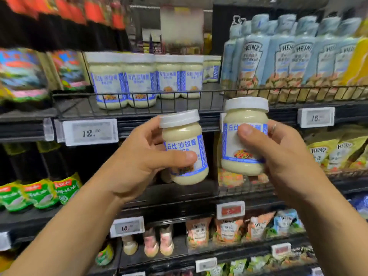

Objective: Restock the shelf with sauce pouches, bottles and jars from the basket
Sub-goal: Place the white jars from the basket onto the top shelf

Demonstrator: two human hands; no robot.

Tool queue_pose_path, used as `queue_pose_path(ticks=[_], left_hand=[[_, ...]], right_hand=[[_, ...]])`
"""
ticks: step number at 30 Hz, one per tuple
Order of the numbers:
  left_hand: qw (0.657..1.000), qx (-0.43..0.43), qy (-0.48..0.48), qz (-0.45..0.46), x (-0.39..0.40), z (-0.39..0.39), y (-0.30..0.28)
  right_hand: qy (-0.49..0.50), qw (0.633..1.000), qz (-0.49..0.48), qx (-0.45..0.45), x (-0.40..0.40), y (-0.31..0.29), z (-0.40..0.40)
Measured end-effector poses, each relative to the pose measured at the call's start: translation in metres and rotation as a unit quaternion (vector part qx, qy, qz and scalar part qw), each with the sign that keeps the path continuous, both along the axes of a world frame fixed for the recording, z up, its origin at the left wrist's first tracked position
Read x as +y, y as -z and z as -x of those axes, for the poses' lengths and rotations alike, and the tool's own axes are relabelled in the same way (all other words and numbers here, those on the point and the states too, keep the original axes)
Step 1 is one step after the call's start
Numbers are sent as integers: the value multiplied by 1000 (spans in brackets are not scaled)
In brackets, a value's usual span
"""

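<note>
Left hand (139, 156): grips a salad-dressing jar (184, 148), thumb across the label, jar tilted with its white lid toward 1 o'clock.
Right hand (278, 156): grips a second jar (244, 136), nearly upright, thumb on the blue label.
Jars' place: in front of the shelf edge (179, 114), below the wire rail (139, 94).
Shelf row (143, 80): matching jars at 12 o'clock.
Heinz bottles (288, 54): at 2 o'clock.
Price tag (90, 132): at 9 o'clock.

Shop aisle, dim overall. Dark metal shelving (179, 198) in tiers, black wire rail (151, 95) along upper tier, price tags (90, 132) clipped on shelf edges.
</note>
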State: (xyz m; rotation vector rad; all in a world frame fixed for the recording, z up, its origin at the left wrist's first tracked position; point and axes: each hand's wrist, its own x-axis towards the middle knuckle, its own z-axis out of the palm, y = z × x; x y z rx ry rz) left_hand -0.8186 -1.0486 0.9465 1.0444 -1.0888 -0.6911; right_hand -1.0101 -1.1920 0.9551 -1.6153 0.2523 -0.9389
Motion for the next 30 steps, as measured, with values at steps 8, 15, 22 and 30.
queue_pose_path(ticks=[8, 15, 22, 30], left_hand=[[985, -134, -63, 86, -7, -6, -92], [943, -297, -135, 59, -24, -17, -181], [901, -361, -217, -100, -48, -48, -213], [838, -465, -184, -218, -67, -75, -211]], right_hand=[[-22, 991, 131, -19, -41, -76, -17], [6, 966, 259, -23, -51, -152, -45], [16, 944, 300, 136, -70, -177, -80], [7, 923, 300, 240, -88, -173, -114]])
